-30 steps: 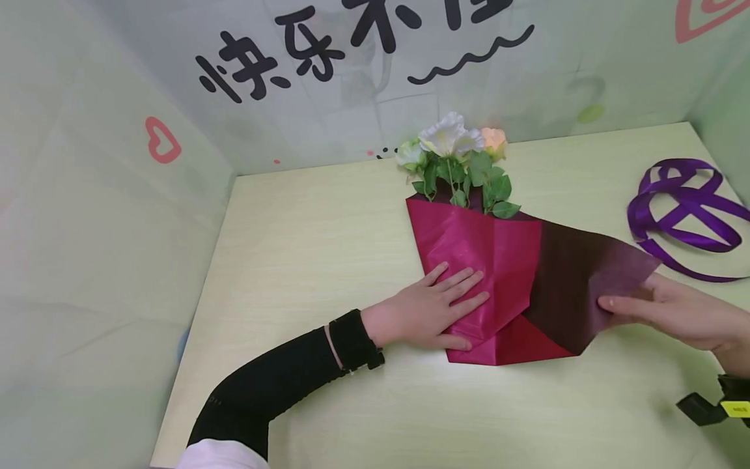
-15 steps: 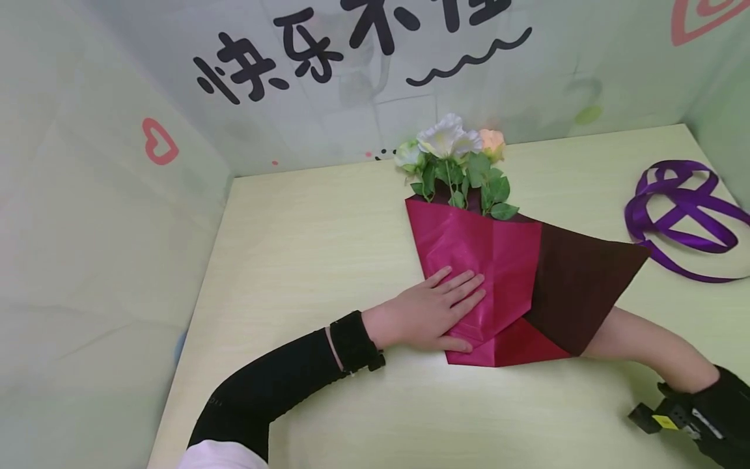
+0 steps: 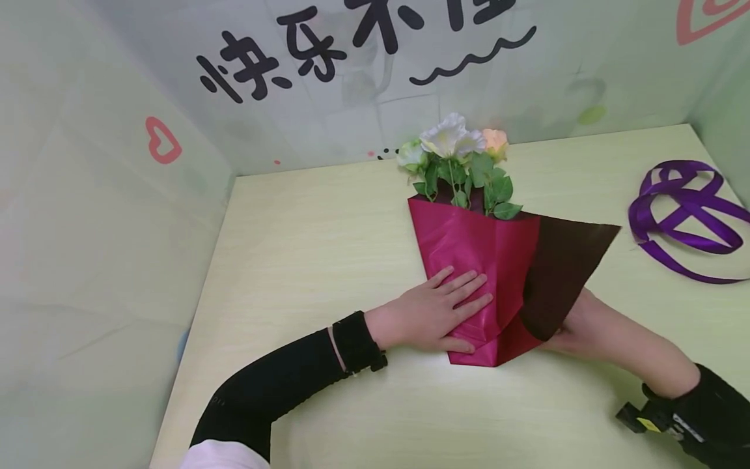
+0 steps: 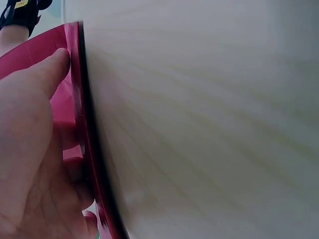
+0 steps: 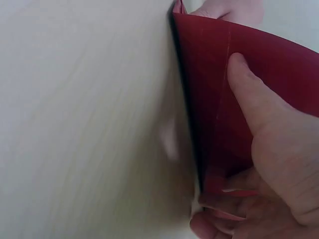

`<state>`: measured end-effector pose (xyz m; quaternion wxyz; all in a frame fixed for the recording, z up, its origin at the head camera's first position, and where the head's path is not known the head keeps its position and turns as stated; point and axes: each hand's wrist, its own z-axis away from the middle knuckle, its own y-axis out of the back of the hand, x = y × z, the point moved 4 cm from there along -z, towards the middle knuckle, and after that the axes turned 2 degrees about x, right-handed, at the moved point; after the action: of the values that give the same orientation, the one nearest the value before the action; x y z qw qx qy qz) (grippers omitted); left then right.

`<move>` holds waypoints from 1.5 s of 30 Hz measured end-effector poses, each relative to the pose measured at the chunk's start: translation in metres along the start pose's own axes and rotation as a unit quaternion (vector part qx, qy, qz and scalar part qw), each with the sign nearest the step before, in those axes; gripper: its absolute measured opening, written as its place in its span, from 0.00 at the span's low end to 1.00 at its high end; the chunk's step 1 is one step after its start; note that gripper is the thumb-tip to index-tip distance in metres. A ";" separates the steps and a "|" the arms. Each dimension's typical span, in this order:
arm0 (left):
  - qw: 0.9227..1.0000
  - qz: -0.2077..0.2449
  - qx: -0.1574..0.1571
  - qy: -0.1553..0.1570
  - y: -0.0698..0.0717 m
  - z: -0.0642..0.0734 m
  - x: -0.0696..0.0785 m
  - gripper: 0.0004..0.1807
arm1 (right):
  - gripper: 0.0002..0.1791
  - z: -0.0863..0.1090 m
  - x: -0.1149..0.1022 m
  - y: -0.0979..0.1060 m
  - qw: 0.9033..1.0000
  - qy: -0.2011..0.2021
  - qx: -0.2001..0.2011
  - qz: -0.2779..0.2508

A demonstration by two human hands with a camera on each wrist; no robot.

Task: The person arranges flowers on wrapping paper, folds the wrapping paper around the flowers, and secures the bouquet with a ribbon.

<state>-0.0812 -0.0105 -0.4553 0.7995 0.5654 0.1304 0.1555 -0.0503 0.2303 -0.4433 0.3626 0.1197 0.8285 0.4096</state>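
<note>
Red wrapping paper (image 3: 463, 241) with a dark inner side lies around artificial flowers (image 3: 451, 140) in white and peach, with green leaves. My left hand (image 3: 436, 312) rests flat on the paper's folded front, fingers spread. In the left wrist view the left thumb (image 4: 57, 67) lies along the lower edge. The paper's right flap (image 3: 568, 267) stands raised and bent inward. Behind it is my right hand (image 3: 577, 326), mostly hidden in the head view. In the right wrist view the right thumb (image 5: 244, 74) presses straight against the red outer face, with the other fingers low at the edge.
Loops of purple ribbon (image 3: 682, 205) lie at the right of the pale wooden table (image 3: 305, 247). A printed cloth wall (image 3: 328, 124) rises behind the flowers, and another stands along the left side.
My right hand has let go its pinch on the flap's right edge and moved left behind it. The flap has been pushed up and leftward. My left hand stays on the paper.
</note>
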 end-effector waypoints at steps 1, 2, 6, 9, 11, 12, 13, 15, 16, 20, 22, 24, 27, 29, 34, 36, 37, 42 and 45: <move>1.000 0.000 0.001 0.001 0.001 0.000 0.000 0.51 | 0.39 -0.002 -0.001 -0.002 1.000 0.014 0.011 0.008; 1.000 0.001 0.001 0.001 0.001 0.000 0.000 0.51 | 0.43 -0.003 -0.001 -0.004 1.000 0.016 0.015 0.021; 1.000 -0.003 0.004 0.005 0.002 0.001 0.001 0.50 | 0.59 -0.005 -0.002 -0.012 0.996 -0.054 -0.044 0.052; 1.000 -0.010 0.004 0.006 0.000 0.000 0.001 0.49 | 0.66 -0.008 -0.005 -0.018 0.986 -0.110 -0.104 0.065; 1.000 -0.011 0.006 0.005 0.000 0.000 0.001 0.48 | 0.68 -0.012 -0.007 -0.022 0.980 -0.133 -0.132 0.067; 1.000 -0.005 0.010 0.003 0.000 0.000 0.001 0.46 | 0.67 -0.015 -0.009 -0.024 0.977 -0.141 -0.143 0.066; 1.000 0.009 0.018 0.001 0.000 0.001 0.000 0.45 | 0.66 -0.017 -0.010 -0.026 0.976 -0.147 -0.150 0.063; 0.997 0.056 0.043 0.000 0.002 0.003 -0.001 0.42 | 0.65 -0.022 -0.013 -0.030 0.974 -0.151 -0.161 0.059; 0.994 0.087 0.059 -0.002 0.004 0.004 -0.002 0.40 | 0.65 -0.024 -0.014 -0.031 0.973 -0.152 -0.166 0.057; 0.971 0.209 0.114 -0.016 0.006 0.010 -0.005 0.35 | 0.64 -0.031 -0.016 -0.037 0.970 -0.152 -0.182 0.050; 0.963 0.242 0.119 -0.019 0.003 0.011 -0.008 0.35 | 0.64 -0.033 -0.016 -0.039 0.969 -0.153 -0.187 0.049; 0.958 0.266 0.110 -0.010 -0.001 0.014 -0.012 0.35 | 0.64 -0.034 -0.015 -0.041 0.968 -0.153 -0.190 0.051; 0.957 0.274 0.090 0.018 -0.005 0.024 -0.024 0.22 | 0.63 -0.037 -0.015 -0.043 0.968 -0.151 -0.192 0.056; 0.963 0.253 0.082 0.036 -0.004 0.035 -0.037 0.13 | 0.63 -0.038 -0.014 -0.045 0.968 -0.148 -0.193 0.061; 0.978 0.146 0.043 0.140 0.008 0.062 -0.083 0.27 | 0.64 -0.040 -0.014 -0.048 0.969 -0.135 -0.193 0.074; 0.970 0.120 0.005 0.213 0.013 0.074 -0.102 0.32 | 0.64 -0.040 -0.015 -0.049 0.969 -0.128 -0.193 0.083; 0.961 0.115 -0.016 0.250 0.015 0.079 -0.110 0.33 | 0.64 -0.040 -0.015 -0.050 0.969 -0.125 -0.192 0.087; 0.938 0.100 -0.025 0.331 0.027 0.087 -0.115 0.36 | 0.65 -0.041 -0.018 -0.053 0.968 -0.119 -0.192 0.106; 0.961 0.091 0.030 0.260 0.030 0.075 -0.089 0.38 | 0.65 -0.042 -0.019 -0.055 0.967 -0.117 -0.194 0.116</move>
<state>-0.1371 -0.1007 -0.3992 0.7032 0.5385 0.2865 0.3653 -0.0611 0.1612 -0.4593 0.4232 0.1895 0.6654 0.5851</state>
